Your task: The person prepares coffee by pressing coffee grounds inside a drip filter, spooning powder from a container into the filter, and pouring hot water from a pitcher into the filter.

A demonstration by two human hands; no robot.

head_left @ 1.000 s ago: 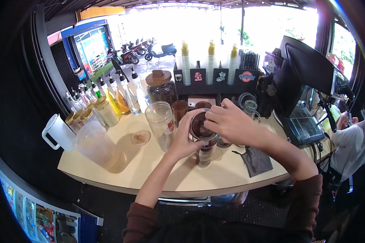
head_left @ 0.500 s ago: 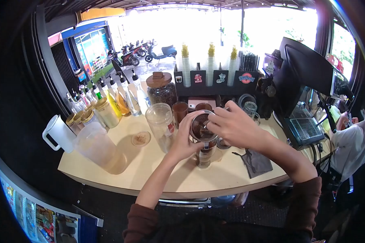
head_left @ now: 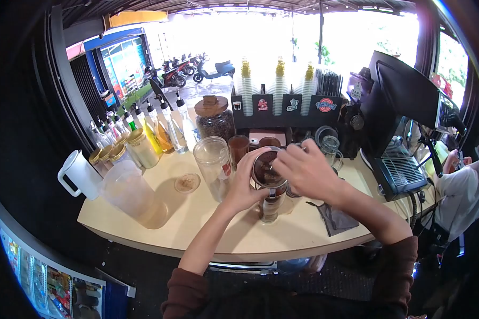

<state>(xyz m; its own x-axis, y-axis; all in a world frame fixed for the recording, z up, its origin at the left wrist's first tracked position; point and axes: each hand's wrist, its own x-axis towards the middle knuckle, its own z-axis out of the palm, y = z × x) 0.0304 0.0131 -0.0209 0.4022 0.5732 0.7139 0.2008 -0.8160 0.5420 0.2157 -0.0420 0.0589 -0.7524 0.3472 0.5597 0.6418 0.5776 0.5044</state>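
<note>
My left hand is wrapped round the side of a round metal-rimmed vessel with dark contents, held over a clear glass on the counter. Closed above the vessel's right side, my right hand pinches something thin that dips into the dark contents; most of it is hidden by the fingers. A tall clear jar with a red mark stands just left of my left hand. Behind the vessel are two brown glasses, one of them fully upright beside the jar.
Left on the counter are a cloudy pitcher, a white jug, a round lid and pump bottles. A dark cloth lies right, near a coffee machine. Another person is at far right.
My right hand has shifted slightly over the vessel's rim, keeping its pinch. My left hand keeps its hold. The whole view has moved a little.
</note>
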